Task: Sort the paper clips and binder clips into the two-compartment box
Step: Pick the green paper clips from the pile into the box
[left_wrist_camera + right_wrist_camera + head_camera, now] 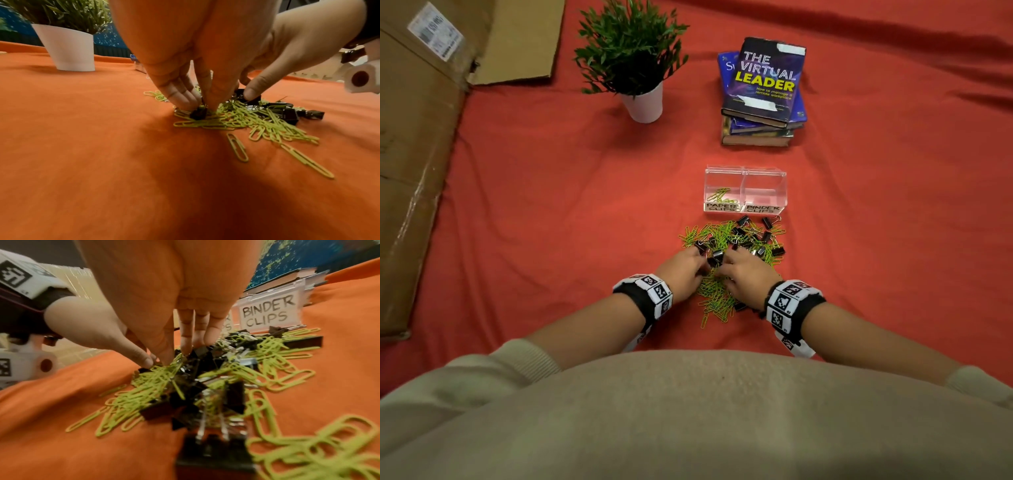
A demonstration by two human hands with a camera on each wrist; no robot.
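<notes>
A mixed pile of green paper clips (pixel 717 289) and black binder clips (pixel 756 236) lies on the red cloth in front of the clear two-compartment box (pixel 745 171). Its left half, labelled PAPER CLIPS, holds a few green clips; no clips show in the right half, labelled BINDER CLIPS (pixel 268 313). Both hands are down in the near part of the pile. My left hand (pixel 200 105) pinches a black binder clip (pixel 198 112) between thumb and fingertips. My right hand (pixel 176 353) has its thumb (pixel 251 93) and curled fingers closed on another black binder clip (pixel 254 98).
A potted plant in a white pot (pixel 643 102) stands at the back left, and a stack of books (pixel 762 96) behind the box. Flattened cardboard (pixel 417 137) covers the left edge. Loose paper clips (pixel 237 148) trail toward me.
</notes>
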